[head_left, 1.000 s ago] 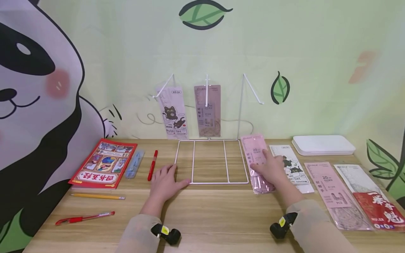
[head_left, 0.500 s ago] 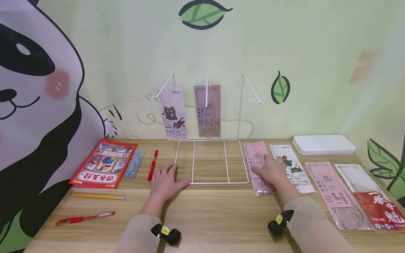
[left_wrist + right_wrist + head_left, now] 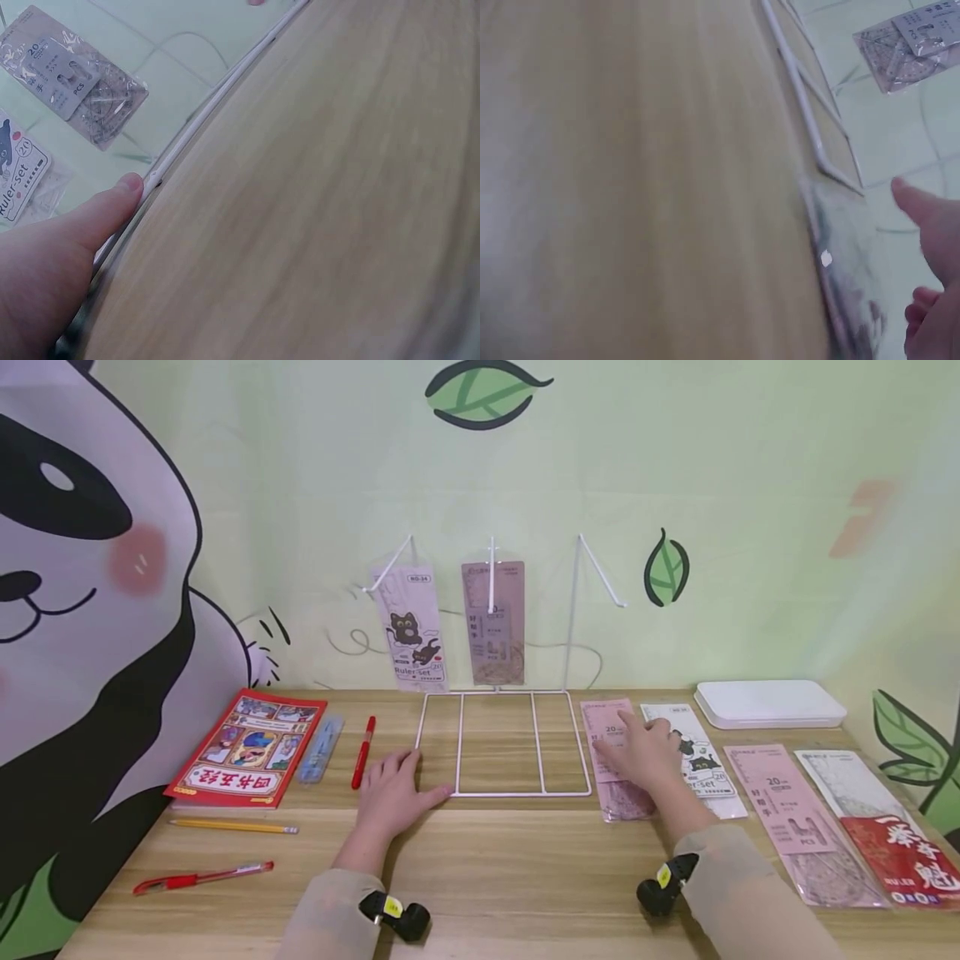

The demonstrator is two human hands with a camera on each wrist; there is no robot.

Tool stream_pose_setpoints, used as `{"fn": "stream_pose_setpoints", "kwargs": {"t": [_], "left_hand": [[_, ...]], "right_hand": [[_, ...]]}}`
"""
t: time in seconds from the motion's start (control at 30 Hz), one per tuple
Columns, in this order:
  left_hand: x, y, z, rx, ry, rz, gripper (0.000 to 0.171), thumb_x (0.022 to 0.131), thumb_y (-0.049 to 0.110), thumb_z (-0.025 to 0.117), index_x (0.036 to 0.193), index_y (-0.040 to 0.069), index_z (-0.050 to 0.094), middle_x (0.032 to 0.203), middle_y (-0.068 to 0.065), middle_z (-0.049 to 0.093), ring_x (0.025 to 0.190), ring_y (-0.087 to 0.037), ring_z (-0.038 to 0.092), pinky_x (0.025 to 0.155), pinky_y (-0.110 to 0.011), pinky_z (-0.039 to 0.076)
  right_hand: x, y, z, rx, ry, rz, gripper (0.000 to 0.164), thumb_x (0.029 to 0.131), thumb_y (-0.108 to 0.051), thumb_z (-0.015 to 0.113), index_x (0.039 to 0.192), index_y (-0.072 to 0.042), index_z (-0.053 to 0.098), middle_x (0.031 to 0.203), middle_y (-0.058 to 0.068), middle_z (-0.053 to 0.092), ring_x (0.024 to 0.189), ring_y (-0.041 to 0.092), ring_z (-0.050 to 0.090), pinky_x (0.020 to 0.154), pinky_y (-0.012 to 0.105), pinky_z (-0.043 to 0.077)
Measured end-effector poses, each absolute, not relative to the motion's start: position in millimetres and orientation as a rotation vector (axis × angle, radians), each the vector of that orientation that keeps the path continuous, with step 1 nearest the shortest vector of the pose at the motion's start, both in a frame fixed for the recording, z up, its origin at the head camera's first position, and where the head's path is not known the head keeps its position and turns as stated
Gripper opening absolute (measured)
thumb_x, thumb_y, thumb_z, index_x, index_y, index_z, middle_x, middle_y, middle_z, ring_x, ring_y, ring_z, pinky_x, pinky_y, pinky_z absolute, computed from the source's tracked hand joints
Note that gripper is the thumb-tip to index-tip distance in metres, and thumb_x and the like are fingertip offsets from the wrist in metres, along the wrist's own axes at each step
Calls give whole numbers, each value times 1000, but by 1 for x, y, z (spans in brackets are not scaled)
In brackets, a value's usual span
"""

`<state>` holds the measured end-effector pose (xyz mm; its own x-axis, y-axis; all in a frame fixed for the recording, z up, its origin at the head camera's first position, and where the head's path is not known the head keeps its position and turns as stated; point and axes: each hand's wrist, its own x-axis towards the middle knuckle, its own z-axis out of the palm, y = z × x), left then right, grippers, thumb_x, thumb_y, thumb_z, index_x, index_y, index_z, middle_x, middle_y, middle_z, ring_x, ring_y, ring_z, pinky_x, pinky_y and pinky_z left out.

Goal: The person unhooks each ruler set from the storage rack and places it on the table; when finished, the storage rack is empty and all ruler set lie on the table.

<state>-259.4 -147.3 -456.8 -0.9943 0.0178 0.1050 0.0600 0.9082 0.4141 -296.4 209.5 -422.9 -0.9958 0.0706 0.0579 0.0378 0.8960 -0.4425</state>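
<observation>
My left hand (image 3: 392, 800) rests at the front left corner of a white wire display rack (image 3: 522, 794), fingers spread. In the left wrist view its thumb (image 3: 120, 199) lies along the rack's front bar. My right hand (image 3: 647, 752) hovers over a pink ruler set in a clear packet (image 3: 622, 800), flat on the table just right of the rack. The right wrist view shows the right thumb (image 3: 915, 201) stretched out above this packet (image 3: 847, 262), with nothing between thumb and fingers. A cat-print ruler set (image 3: 411, 635) and a pink one (image 3: 495, 643) hang from the rack's left and middle hooks.
Right of my right hand lie another cat-print ruler set (image 3: 705, 764), a pink set (image 3: 798, 827) and a red-and-white set (image 3: 892, 852). Behind them is a white case (image 3: 768, 704). On the left are red books (image 3: 251, 747), a red marker (image 3: 363, 752), a pencil (image 3: 232, 827) and a red pen (image 3: 202, 878).
The pink ruler set has come down flat beside the rack, and my right hand has loosened from it and risen slightly. My left hand has stayed put.
</observation>
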Motion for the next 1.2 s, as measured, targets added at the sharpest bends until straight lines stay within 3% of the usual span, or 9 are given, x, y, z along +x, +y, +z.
{"fn": "stream_pose_setpoints", "kwargs": {"t": [0.3,0.47,0.83,1.2], "left_hand": [[-258,-147,-456,-67,-2970,-656,91,75,68,60,140,7,43,142,-15,37,127,-38,30,106,-55,17],[-258,-147,-456,-55,-2976,-655,91,74,68,60,140,8,42,142,-15,37,127,-38,30,107,-55,17],[-260,-147,-455,-50,-2977,-654,93,73,70,60,141,9,42,143,-15,36,128,-37,29,107,-54,18],[-259,-148,-454,-63,-2979,-653,90,74,68,61,140,8,43,142,-15,37,128,-38,29,106,-54,17]], "right_hand": [[-318,173,-398,317,-2838,903,66,88,-43,61,143,-13,39,136,31,33,125,46,30,99,60,28],[-326,151,-380,477,-2821,876,66,88,-41,63,143,-15,39,140,28,32,127,47,30,100,61,27],[-346,123,-350,532,-2804,885,68,87,-43,64,144,-18,38,150,19,22,130,47,25,102,59,25],[-353,103,-319,544,-2799,973,71,85,-45,65,146,-20,35,154,14,13,135,47,15,103,64,19]]}}
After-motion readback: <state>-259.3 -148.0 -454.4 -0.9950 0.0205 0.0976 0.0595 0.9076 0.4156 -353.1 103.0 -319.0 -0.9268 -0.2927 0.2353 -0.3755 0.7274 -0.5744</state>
